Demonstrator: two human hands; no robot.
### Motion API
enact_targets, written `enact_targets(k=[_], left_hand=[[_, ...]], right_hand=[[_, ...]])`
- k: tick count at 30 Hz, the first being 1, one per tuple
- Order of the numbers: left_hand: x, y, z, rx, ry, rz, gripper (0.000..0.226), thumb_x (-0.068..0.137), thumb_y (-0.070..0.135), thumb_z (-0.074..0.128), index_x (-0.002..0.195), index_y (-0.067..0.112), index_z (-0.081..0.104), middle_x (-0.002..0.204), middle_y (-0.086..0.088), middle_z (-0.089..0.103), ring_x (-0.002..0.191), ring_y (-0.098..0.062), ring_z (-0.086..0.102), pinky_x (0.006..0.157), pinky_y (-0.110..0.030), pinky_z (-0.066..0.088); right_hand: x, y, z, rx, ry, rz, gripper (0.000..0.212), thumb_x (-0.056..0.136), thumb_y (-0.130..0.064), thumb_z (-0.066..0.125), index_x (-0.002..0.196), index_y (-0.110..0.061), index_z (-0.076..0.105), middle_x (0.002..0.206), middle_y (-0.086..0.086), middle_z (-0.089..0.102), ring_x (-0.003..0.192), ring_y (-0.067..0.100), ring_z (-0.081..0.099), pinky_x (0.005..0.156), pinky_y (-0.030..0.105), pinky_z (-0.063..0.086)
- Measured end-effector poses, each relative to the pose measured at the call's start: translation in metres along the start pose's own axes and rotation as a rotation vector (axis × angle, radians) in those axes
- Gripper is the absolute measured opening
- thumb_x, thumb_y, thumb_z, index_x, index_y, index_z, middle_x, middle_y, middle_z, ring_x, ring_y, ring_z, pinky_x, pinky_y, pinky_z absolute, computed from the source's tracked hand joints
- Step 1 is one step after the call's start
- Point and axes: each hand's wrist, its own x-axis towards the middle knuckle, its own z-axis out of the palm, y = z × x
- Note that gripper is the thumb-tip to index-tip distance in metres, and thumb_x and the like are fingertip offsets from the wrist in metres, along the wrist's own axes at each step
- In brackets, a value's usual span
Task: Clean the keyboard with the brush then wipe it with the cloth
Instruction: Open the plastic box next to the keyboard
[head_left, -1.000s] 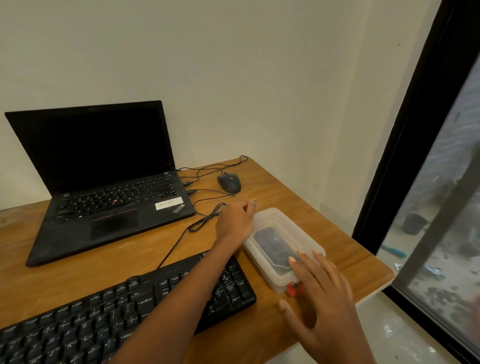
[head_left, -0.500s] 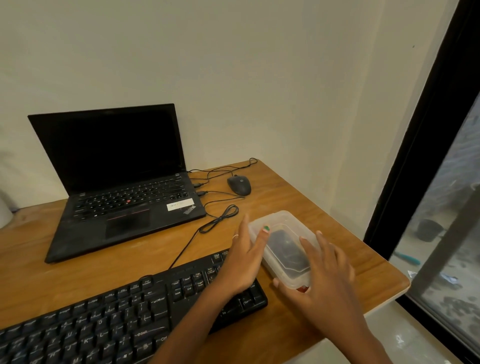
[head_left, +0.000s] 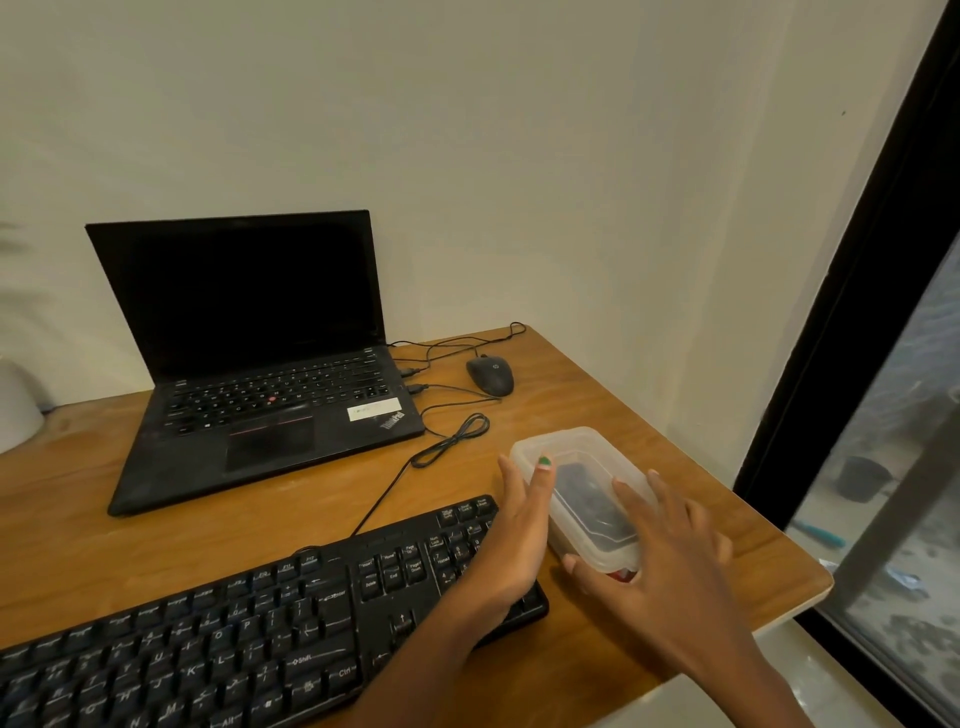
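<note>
A black keyboard (head_left: 249, 639) lies along the desk's near edge. Just right of it stands a clear lidded plastic box (head_left: 574, 447) with something dark inside and a bit of red at its near end. No brush or cloth shows plainly. My left hand (head_left: 514, 540) reaches over the keyboard's right end and lays straight fingers against the box's left side. My right hand (head_left: 670, 545) rests spread on the lid's near right part, thumb at the box's near corner.
An open black laptop (head_left: 260, 395) stands at the back, and a black mouse (head_left: 490, 375) with looped cables (head_left: 457, 436) lies behind the box. The wooden desk (head_left: 727, 525) ends close to the box's right. A white object (head_left: 15, 410) sits at far left.
My left hand slid back from the box's far end to its left side. My right hand moved forward onto the lid. The view shifted slightly to the right.
</note>
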Motion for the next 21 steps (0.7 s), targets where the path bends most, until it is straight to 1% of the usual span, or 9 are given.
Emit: enact_targets(k=[2,4,6,8,10,13,15,18,21], left_hand=[[-0.002,-0.001,0.006,-0.032,-0.021,0.004,0.094,0.074,0.079,0.023,0.145,0.04,-0.024,0.162,0.007,-0.004,0.147,-0.018,0.014,0.12,-0.042,0.014],[-0.003,0.0,0.012,-0.058,-0.01,0.01,0.083,0.086,0.072,0.019,0.148,0.036,-0.021,0.161,0.011,-0.008,0.147,-0.014,0.009,0.118,-0.033,0.013],[-0.001,-0.001,0.016,-0.071,0.003,-0.004,0.075,0.093,0.066,0.016,0.15,0.033,-0.019,0.159,0.014,-0.01,0.147,-0.011,0.003,0.115,-0.03,0.013],[0.003,-0.005,0.019,-0.11,0.009,-0.026,0.088,0.083,0.08,0.02,0.151,0.037,-0.015,0.158,0.016,-0.002,0.148,-0.013,0.008,0.117,-0.032,0.013],[0.006,-0.008,0.02,-0.152,0.009,-0.034,0.113,0.06,0.098,0.024,0.152,0.041,-0.009,0.159,0.013,0.009,0.146,-0.014,0.02,0.119,-0.038,0.017],[0.013,-0.013,0.021,-0.18,0.017,-0.039,0.131,0.042,0.105,0.026,0.153,0.04,0.003,0.159,0.008,0.023,0.141,-0.012,0.03,0.118,-0.039,0.023],[0.017,-0.016,0.021,-0.202,0.015,-0.044,0.134,0.037,0.107,0.028,0.153,0.041,0.008,0.159,0.009,0.023,0.141,-0.011,0.029,0.118,-0.041,0.023],[0.019,-0.019,0.022,-0.24,0.031,-0.056,0.13,0.04,0.107,0.029,0.151,0.044,0.011,0.159,0.01,0.022,0.143,-0.012,0.027,0.118,-0.044,0.021],[0.016,-0.019,0.021,-0.287,0.045,-0.076,0.129,0.04,0.107,0.03,0.151,0.045,0.009,0.16,0.007,0.019,0.144,-0.016,0.025,0.118,-0.045,0.022]], right_hand=[[0.0,-0.001,0.001,0.017,0.018,0.004,0.099,0.054,-0.09,0.01,0.141,-0.043,0.013,0.155,-0.007,0.005,0.139,0.018,0.008,0.111,0.047,0.014],[0.001,-0.002,0.003,0.015,0.038,0.01,0.099,0.054,-0.09,0.01,0.141,-0.042,0.016,0.155,-0.006,0.008,0.138,0.018,0.01,0.11,0.047,0.015],[0.001,-0.002,0.005,-0.007,0.037,0.01,0.098,0.055,-0.09,0.01,0.14,-0.042,0.016,0.154,-0.005,0.008,0.137,0.018,0.01,0.11,0.046,0.016],[0.0,-0.002,0.004,-0.009,0.043,0.004,0.096,0.056,-0.088,0.009,0.14,-0.042,0.016,0.154,-0.005,0.01,0.136,0.017,0.01,0.109,0.044,0.017],[0.0,-0.003,0.002,-0.007,0.044,0.006,0.096,0.056,-0.087,0.008,0.14,-0.041,0.017,0.153,-0.005,0.011,0.135,0.017,0.012,0.108,0.043,0.018],[0.001,-0.005,-0.002,-0.007,0.018,0.021,0.1,0.052,-0.085,0.005,0.14,-0.04,0.015,0.153,-0.005,0.011,0.135,0.018,0.012,0.11,0.044,0.017],[0.001,-0.006,-0.004,-0.012,0.001,0.027,0.102,0.05,-0.085,0.003,0.141,-0.04,0.014,0.154,-0.005,0.009,0.136,0.018,0.012,0.111,0.044,0.016],[-0.001,-0.008,-0.006,-0.001,-0.015,0.029,0.104,0.049,-0.088,0.003,0.142,-0.041,0.013,0.154,-0.005,0.007,0.137,0.02,0.01,0.11,0.045,0.015],[-0.003,-0.012,-0.008,0.036,-0.022,0.016,0.104,0.051,-0.089,0.004,0.142,-0.041,0.015,0.154,-0.005,0.009,0.138,0.02,0.01,0.11,0.045,0.015]])
